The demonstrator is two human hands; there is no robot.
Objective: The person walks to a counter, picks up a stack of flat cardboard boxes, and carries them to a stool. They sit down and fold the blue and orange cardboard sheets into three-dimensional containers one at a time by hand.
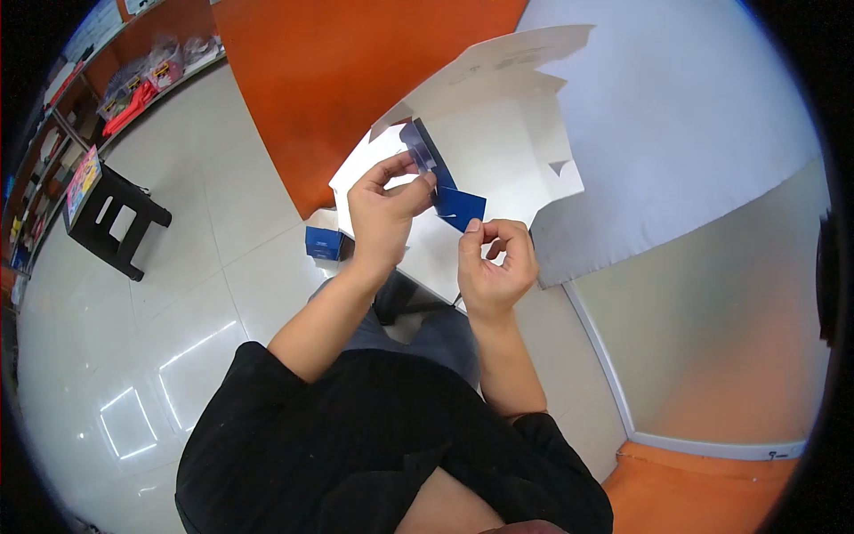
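My left hand [381, 209] grips a small dark blue cardboard box [438, 165] between thumb and fingers. A shiny, see-through part shows on the box's upper left side. At its lower end a blue flap [464, 207] sticks out to the right. My right hand [500, 267] is closed in a pinch at the flap's lower edge, thumb and forefinger together. Behind both hands lies a large white cardboard carton [507, 133] with its flaps spread. Beside my left wrist, lower down, is another blue and white box [324, 243].
An orange panel [347, 80] stands beyond the carton, with a pale grey cloth-like surface [658, 116] to its right. A black stool [116, 214] is on the tiled floor at left. Shelves [89, 76] with bagged goods line the far left. A frosted panel [712, 329] is at right.
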